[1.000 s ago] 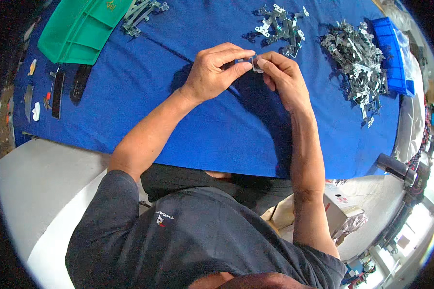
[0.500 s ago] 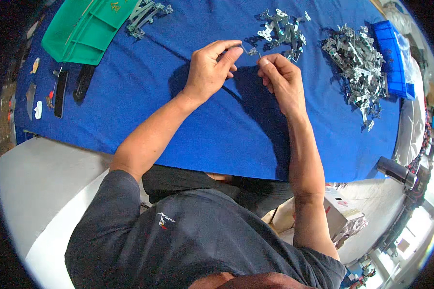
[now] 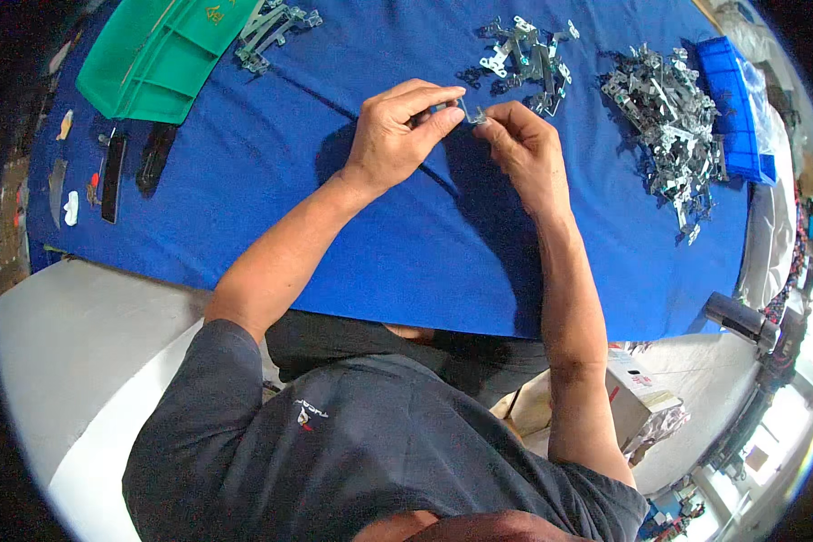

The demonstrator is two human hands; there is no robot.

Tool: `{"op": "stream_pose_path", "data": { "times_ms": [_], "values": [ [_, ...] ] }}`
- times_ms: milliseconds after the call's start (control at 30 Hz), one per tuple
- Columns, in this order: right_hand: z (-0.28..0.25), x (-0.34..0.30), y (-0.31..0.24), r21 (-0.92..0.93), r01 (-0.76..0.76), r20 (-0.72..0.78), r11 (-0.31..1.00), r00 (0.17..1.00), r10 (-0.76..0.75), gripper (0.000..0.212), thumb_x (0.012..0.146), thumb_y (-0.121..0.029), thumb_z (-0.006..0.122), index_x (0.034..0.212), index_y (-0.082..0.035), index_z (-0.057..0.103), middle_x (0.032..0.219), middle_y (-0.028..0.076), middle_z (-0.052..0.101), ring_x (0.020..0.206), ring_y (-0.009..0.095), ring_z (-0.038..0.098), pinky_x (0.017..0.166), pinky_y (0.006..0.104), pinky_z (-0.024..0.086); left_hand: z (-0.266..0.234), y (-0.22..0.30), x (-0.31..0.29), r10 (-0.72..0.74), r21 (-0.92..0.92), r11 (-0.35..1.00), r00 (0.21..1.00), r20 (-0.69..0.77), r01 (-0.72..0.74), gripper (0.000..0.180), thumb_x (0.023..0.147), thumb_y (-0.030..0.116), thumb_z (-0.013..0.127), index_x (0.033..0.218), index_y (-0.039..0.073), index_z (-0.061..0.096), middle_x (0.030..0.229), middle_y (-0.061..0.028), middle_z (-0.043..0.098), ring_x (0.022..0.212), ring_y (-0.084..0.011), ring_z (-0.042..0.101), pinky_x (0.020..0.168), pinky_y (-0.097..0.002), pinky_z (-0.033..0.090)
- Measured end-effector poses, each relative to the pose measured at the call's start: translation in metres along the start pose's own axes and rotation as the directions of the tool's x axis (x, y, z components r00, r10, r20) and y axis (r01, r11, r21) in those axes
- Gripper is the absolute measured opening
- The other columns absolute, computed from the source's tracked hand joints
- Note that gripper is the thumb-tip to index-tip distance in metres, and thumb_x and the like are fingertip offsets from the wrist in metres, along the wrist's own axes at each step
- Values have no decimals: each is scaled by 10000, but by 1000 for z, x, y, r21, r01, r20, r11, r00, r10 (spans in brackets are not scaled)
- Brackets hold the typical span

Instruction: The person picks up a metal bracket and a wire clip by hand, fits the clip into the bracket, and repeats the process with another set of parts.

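Between my two hands, above the blue cloth, is a small bent metal bracket (image 3: 471,116). My left hand (image 3: 396,129) pinches its left end between thumb and forefinger. At its right end, my right hand (image 3: 526,149) is closed in a pinch on it. The fingers cover much of the bracket, so its full shape is hidden. Just beyond my right hand lies a small cluster of similar metal brackets (image 3: 535,65). A large heap of metal brackets (image 3: 673,126) sits farther right. A few more brackets (image 3: 275,32) lie beside the green bin.
The blue cloth (image 3: 379,244) covers the table. A green plastic bin (image 3: 158,63) stands far left, with a black phone (image 3: 113,178) and a dark elongated object (image 3: 156,155) near it. At the right edge are a blue bin (image 3: 736,113) and a dark cylindrical object (image 3: 741,321).
My hands have drawn closer together around the bracket. My left fingertips have shifted slightly right and nearer, and my right fingertips slightly left.
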State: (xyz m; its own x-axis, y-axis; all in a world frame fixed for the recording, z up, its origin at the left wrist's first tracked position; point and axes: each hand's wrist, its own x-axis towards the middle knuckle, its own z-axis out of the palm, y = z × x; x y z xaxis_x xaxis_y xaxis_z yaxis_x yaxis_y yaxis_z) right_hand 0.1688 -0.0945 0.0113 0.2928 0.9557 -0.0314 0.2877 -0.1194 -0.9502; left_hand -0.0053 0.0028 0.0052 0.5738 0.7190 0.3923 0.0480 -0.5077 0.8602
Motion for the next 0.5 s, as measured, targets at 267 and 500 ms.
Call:
{"op": "stream_pose_path", "data": {
  "times_ms": [267, 500],
  "values": [
    [-7, 1, -9, 326, -138, 82, 935, 990, 117, 217, 987, -183, 593, 1067, 0, 676, 771, 5, 620, 658, 74, 559, 587, 239, 475, 2, 0, 0, -21, -24, 999, 998, 58, 23, 245, 868, 91, 723, 1100, 10, 728, 980, -109, 723, 887, -168, 678, 783, -278, 529],
    [-10, 2, -4, 260, -206, 138, 943, 975, 175, 204, 995, -202, 585, 984, -19, 673, 760, -1, 600, 618, 59, 503, 532, 221, 405, 1, 1, -1, 40, -47, 998, 990, 138, -34, 242, 862, 87, 730, 1090, 7, 728, 981, -106, 719, 865, -167, 674, 754, -278, 525]
  ]
}}
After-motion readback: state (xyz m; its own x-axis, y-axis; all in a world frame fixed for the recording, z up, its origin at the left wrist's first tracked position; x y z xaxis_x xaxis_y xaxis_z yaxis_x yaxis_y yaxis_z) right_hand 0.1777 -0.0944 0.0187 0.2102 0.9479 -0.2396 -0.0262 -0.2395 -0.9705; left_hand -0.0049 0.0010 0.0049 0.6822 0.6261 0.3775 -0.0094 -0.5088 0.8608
